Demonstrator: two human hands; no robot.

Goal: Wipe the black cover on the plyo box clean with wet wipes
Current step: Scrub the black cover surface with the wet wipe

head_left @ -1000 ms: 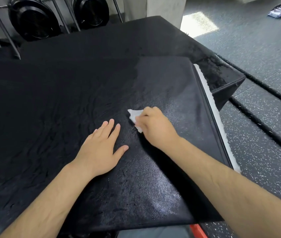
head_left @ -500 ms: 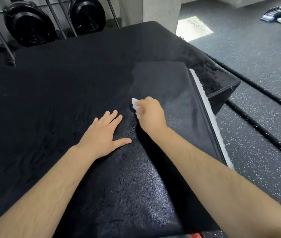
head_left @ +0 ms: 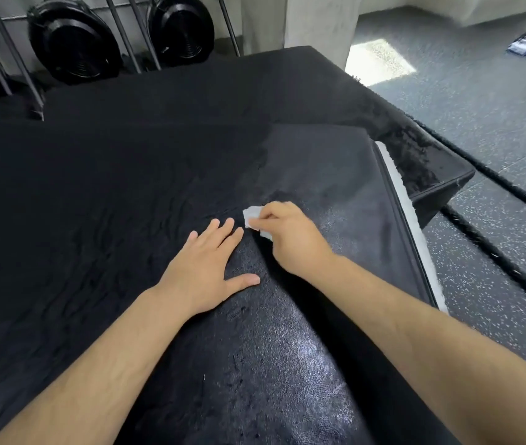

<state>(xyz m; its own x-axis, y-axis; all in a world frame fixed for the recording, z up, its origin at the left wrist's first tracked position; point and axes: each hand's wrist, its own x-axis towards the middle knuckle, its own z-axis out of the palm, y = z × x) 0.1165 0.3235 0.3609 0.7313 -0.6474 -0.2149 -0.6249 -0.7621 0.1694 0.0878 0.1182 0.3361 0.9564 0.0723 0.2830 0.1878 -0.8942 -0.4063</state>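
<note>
Right hand scrubs one patch of the black cover with a wet wipe while the left hand braces.

The right hand [head_left: 290,239] pinches a crumpled white wipe [head_left: 253,216] between thumb and curled fingers and presses it onto the cover, just right of the fingertips of the left hand [head_left: 204,268]. The left hand lies flat with fingers straight and thumb spread, holding nothing. Over the last second the wipe slid a little up the frame and came back beside the left fingertips, and the left hand stayed put. That reads as a short back-and-forth over the same patch. The black cover [head_left: 319,364] lies across the plyo box [head_left: 319,91], filling the middle and lower frame. It shines toward the lower right, possibly from wetness, and looks duller further up, so I judge there is more to wipe. A white strip [head_left: 415,226] edges its right side, with speckled floor [head_left: 496,284] beyond.
</note>
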